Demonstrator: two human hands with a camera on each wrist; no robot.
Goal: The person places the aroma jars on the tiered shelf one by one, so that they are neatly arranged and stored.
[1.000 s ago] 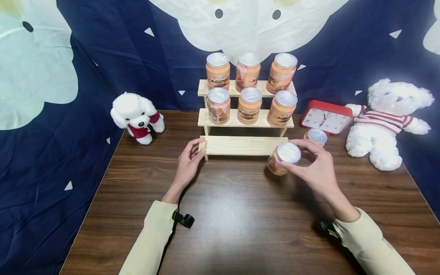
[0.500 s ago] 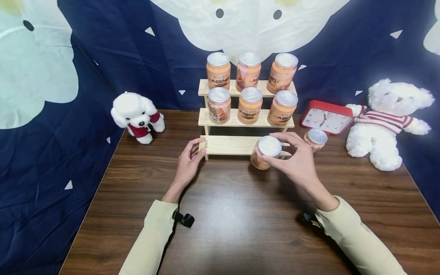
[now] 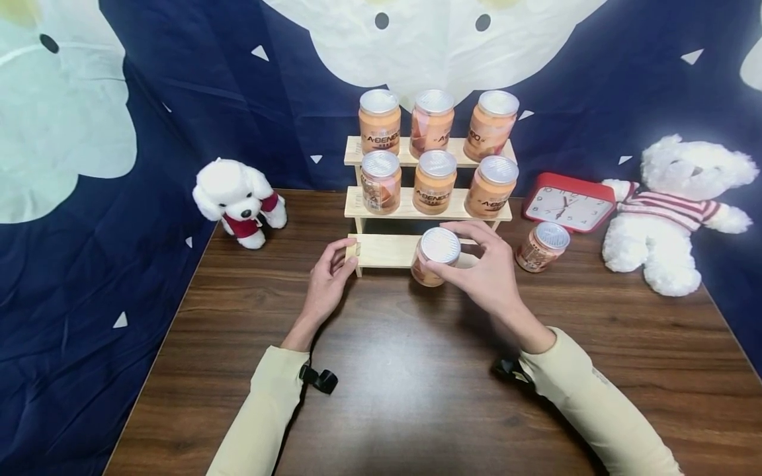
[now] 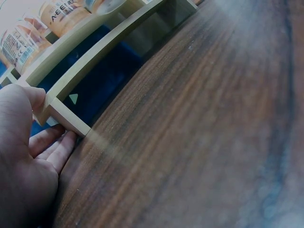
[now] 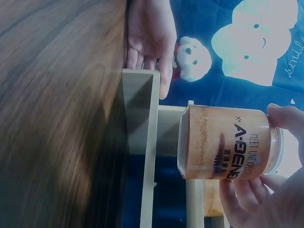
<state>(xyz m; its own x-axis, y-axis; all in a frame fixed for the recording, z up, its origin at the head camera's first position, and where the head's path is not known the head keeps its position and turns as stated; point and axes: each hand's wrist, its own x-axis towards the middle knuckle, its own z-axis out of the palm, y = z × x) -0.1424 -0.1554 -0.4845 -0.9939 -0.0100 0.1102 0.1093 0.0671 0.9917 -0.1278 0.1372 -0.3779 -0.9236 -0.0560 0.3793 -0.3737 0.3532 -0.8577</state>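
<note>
My right hand [image 3: 491, 271] holds a clear jar [image 3: 431, 270] with orange contents and a silver lid, thumb and fingers around its lid end. In the right wrist view the jar [image 5: 223, 142] is upright relative to the table, its base a little above the lowest board. That board [image 3: 383, 251] belongs to a three-step wooden rack. My left hand [image 3: 325, 277] grips the board's left end, and in the left wrist view its thumb lies at the corner with fingers by the side leg [image 4: 70, 118]. Similar jars [image 3: 434, 185] fill the middle and top steps.
Another jar [image 3: 542, 248] stands on the wooden table [image 3: 381, 370] right of the rack, in front of a red clock [image 3: 568, 201]. A white teddy bear [image 3: 655, 218] sits at far right, a plush dog [image 3: 238, 198] at left. A dark blue curtain [image 3: 196, 99] hangs behind.
My right hand has carried the jar leftward and slightly back along the front of the lowest board, exposing more of the jar by the clock. The left hand keeps its place.
</note>
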